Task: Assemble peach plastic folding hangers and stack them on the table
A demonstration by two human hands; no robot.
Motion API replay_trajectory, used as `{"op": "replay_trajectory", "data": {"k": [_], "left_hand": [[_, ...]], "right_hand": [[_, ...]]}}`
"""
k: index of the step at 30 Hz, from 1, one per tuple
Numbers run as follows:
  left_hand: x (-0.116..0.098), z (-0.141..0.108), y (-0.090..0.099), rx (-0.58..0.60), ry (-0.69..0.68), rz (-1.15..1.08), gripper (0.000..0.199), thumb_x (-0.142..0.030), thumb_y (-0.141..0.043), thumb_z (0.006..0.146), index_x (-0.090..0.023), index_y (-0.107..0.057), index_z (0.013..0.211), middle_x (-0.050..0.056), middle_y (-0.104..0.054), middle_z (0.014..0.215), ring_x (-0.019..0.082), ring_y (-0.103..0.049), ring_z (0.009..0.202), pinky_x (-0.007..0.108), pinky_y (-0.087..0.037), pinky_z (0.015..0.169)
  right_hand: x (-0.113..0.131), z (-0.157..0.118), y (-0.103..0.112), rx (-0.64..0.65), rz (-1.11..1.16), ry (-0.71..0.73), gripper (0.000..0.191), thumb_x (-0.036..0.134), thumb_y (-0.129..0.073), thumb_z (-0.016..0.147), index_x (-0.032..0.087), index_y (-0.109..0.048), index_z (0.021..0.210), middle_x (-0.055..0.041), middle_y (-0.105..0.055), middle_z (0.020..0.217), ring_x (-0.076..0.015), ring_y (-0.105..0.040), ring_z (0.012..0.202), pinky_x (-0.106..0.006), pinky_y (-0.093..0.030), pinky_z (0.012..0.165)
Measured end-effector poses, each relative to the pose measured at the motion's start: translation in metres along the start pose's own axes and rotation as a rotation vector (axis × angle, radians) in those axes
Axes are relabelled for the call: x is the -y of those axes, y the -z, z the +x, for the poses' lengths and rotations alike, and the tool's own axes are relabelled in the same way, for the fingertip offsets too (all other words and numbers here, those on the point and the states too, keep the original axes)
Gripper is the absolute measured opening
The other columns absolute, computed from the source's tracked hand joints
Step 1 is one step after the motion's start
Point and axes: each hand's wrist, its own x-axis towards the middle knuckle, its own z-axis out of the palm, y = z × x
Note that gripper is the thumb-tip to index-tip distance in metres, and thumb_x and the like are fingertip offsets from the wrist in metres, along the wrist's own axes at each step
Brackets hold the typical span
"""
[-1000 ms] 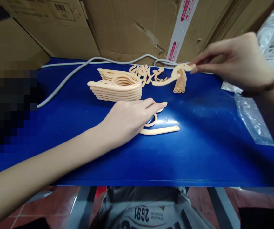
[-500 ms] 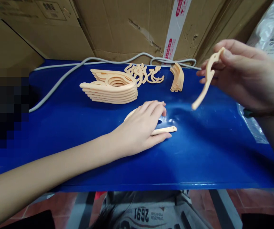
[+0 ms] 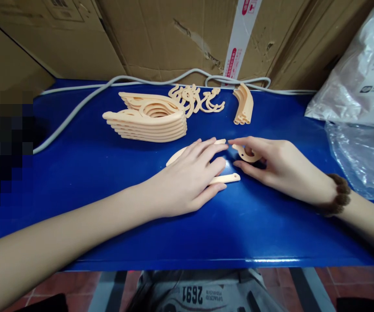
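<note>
My left hand (image 3: 190, 180) lies over a peach plastic piece (image 3: 227, 178) on the blue table, fingers resting on it; one arm's end with a small hole sticks out, and the rest is mostly hidden. Just to the right, my right hand (image 3: 265, 162) grips a curved peach piece (image 3: 247, 155) between thumb and fingers, close beside the left fingertips. Behind the left hand are a stack of peach hanger-shaped parts (image 3: 147, 130), a pile of small hooks (image 3: 190, 99) and a small bundle of curved strips (image 3: 244, 104).
A grey cable (image 3: 86, 102) runs along the back of the blue table (image 3: 173, 242). Cardboard boxes (image 3: 160, 39) stand behind it. Clear plastic bags (image 3: 352, 95) lie at the right.
My right hand has come down and left to the table beside my left hand, bringing the curved piece with it. My left hand stays over its piece, having shifted slightly.
</note>
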Motion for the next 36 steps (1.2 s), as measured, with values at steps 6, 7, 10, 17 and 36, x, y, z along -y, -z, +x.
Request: {"op": "replay_trajectory", "data": {"k": [6,7,10,17,36], "left_hand": [[0.000,-0.002,-0.004,-0.034,0.008,0.002,0.025,-0.029,-0.039,0.106,-0.013,-0.056,0.113,0.023,-0.043,0.155,0.040,-0.036,0.150,0.060,-0.034,0.121],[0.000,-0.002,-0.004,-0.041,0.019,0.000,0.025,-0.029,-0.038,0.106,-0.013,-0.056,0.114,0.023,-0.043,0.155,0.040,-0.037,0.149,0.060,-0.035,0.121],[-0.001,-0.002,-0.003,-0.055,0.039,-0.013,0.026,-0.030,-0.038,0.107,-0.012,-0.055,0.113,0.024,-0.044,0.154,0.040,-0.039,0.148,0.059,-0.036,0.121],[-0.002,-0.001,0.000,-0.101,0.072,-0.046,0.021,-0.029,-0.039,0.107,-0.011,-0.051,0.108,0.026,-0.044,0.154,0.040,-0.043,0.144,0.062,-0.038,0.119],[0.001,-0.001,-0.004,-0.142,0.033,-0.017,0.024,-0.028,-0.037,0.108,-0.010,-0.053,0.110,0.026,-0.047,0.152,0.040,-0.041,0.147,0.061,-0.039,0.119]], "right_hand": [[0.006,-0.003,0.003,-0.006,-0.071,0.044,0.042,0.033,-0.042,0.106,0.010,-0.060,0.136,-0.0127,-0.072,0.108,-0.0232,-0.071,0.095,-0.032,-0.052,0.078],[0.008,-0.004,0.003,0.010,-0.090,0.030,0.042,0.034,-0.040,0.107,0.012,-0.060,0.137,-0.0124,-0.072,0.111,-0.0232,-0.071,0.095,-0.033,-0.052,0.078],[0.012,-0.006,0.003,0.039,-0.122,-0.017,0.040,0.035,-0.036,0.109,0.015,-0.059,0.134,-0.0100,-0.074,0.116,-0.0220,-0.073,0.093,-0.031,-0.051,0.075],[0.017,-0.008,0.009,0.089,-0.157,-0.107,0.038,0.040,-0.030,0.108,0.018,-0.060,0.097,-0.0021,-0.066,0.069,-0.0154,-0.058,0.052,-0.028,-0.036,0.055],[0.015,-0.004,0.010,0.180,0.102,-0.038,0.034,0.044,-0.039,0.107,0.021,-0.059,0.094,-0.0012,-0.065,0.071,-0.0150,-0.059,0.057,-0.027,-0.035,0.057]]}}
